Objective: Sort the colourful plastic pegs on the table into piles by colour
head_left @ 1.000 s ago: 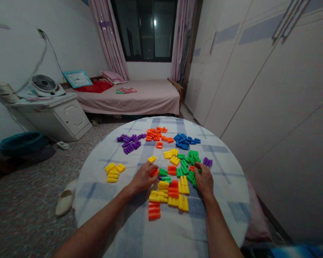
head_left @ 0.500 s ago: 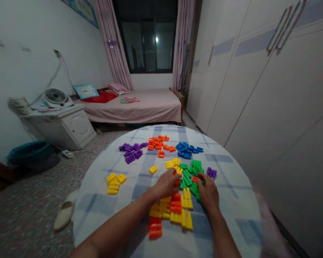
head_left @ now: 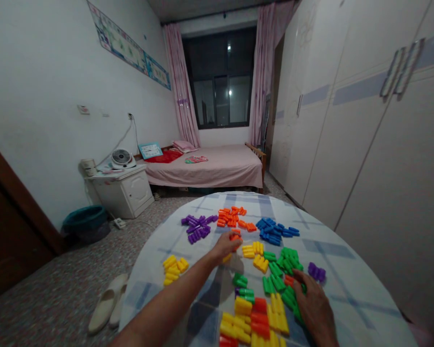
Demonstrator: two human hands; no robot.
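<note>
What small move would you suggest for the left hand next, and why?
The left hand should probably set down the orange block in its grip: it is near the orange pile, and the purple pile and blue pile look single-coloured.

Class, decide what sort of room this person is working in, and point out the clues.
Most likely a bedroom in a home: a bed with a pink sheet stands below the window, and a tall wardrobe lines the right side.
</note>
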